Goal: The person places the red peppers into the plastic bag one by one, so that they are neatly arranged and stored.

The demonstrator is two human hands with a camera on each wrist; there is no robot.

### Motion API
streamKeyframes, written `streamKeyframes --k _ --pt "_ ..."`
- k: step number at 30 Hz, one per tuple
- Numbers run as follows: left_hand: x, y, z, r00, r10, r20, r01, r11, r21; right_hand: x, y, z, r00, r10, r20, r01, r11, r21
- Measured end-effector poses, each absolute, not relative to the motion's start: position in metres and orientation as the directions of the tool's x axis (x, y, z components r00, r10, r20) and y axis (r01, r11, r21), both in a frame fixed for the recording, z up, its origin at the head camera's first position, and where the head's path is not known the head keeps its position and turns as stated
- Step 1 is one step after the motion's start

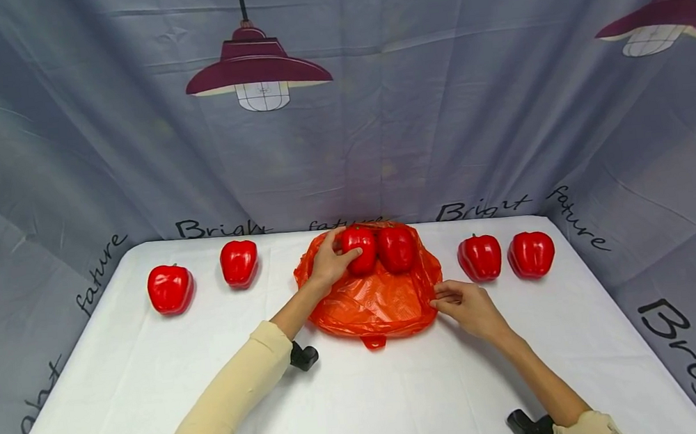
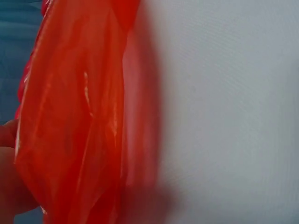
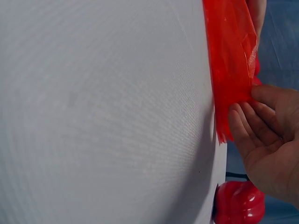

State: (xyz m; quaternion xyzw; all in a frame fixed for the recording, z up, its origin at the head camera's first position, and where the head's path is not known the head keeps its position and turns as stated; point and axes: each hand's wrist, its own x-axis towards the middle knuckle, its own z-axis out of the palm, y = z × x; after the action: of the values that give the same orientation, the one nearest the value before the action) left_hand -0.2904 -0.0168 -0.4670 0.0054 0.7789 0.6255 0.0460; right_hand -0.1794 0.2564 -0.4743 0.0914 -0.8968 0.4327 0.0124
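Observation:
A red plastic bag (image 1: 369, 306) lies spread at the middle of the table, its mouth wide. Two glossy red bell peppers sit side by side at its far part. My left hand (image 1: 329, 264) reaches over the bag's left side and grips the left bell pepper (image 1: 360, 247), thumb across its front. Beside it, the second bell pepper (image 1: 396, 248) is untouched. At the bag's right edge, my right hand (image 1: 473, 308) pinches the plastic between thumb and fingers. The right wrist view shows those fingers (image 3: 243, 123) against the bag (image 3: 231, 60).
Two bell peppers stand on the left, a nearer one (image 1: 170, 290) and a farther one (image 1: 240, 264). On the right are two more, one (image 1: 480, 258) closer to the bag and another (image 1: 531, 255) beyond it. A printed curtain (image 1: 378, 137) surrounds the white table (image 1: 404, 407).

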Motion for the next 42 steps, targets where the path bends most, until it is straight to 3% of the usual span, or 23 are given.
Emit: streamKeyframes --k 24,42 --pt "-0.288 -0.024 -0.461 -0.994 0.095 -0.048 -0.024 0.234 0.972 -0.179 0.257 -0.470 -0.984 -0.154 0.095 -0.170 0.609 -0.775" --pt "-0.266 -0.093 -0.430 -0.968 0.218 0.124 0.182 0.270 0.946 -0.180 0.256 -0.471 -0.983 -0.153 0.098 -0.172 0.611 -0.773"
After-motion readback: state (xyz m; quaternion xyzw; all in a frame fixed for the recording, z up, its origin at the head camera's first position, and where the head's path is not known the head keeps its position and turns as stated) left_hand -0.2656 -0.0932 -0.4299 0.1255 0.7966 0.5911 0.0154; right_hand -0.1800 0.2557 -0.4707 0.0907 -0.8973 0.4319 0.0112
